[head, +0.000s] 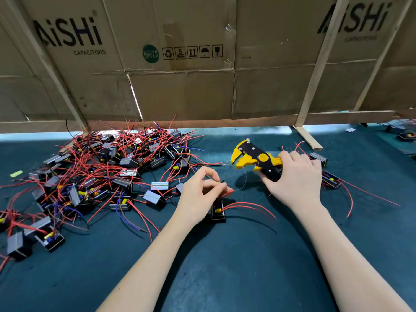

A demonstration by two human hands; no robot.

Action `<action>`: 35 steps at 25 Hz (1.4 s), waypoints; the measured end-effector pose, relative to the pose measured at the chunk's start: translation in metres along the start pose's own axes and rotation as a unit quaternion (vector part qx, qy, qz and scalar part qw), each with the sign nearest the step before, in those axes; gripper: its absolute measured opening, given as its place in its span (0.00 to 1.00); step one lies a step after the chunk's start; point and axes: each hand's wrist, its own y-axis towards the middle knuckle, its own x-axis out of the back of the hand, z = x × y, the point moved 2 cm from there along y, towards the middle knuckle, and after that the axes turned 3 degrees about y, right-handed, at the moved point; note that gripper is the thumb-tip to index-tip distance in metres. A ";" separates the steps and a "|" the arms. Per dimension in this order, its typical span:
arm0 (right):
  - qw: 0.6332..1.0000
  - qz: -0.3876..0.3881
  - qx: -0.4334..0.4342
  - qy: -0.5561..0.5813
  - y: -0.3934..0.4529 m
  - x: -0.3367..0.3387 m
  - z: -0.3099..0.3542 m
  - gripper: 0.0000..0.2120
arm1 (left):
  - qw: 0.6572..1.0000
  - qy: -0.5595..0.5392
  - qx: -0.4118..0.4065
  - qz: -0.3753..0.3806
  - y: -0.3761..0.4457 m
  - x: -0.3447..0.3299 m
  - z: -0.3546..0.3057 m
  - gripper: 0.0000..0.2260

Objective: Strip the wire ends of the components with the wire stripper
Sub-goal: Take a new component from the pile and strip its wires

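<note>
A thin wire (242,188) is pinched between thumb and fingertips of the left hand (200,194), apparently so its end can be fed to the tool; its component (218,210) sits on the green mat (225,266) just below that hand. The wire stripper (256,159) is gripped by the curled right hand (297,176), head open and aimed left toward the wire. The heaped components (108,167) are kept far left.
</note>
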 end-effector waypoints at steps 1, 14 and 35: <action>1.000 0.003 0.028 -0.007 0.000 -0.001 0.002 0.25 | 1.000 0.007 0.002 -0.005 0.000 0.000 0.001 0.07; 0.994 0.019 0.112 0.007 -0.003 -0.001 0.019 0.24 | 0.998 -0.035 0.041 -0.016 0.002 0.000 0.003 0.05; 0.997 0.059 0.027 -0.035 -0.002 -0.004 0.009 0.26 | 0.993 0.052 0.039 0.094 0.002 0.013 0.007 0.03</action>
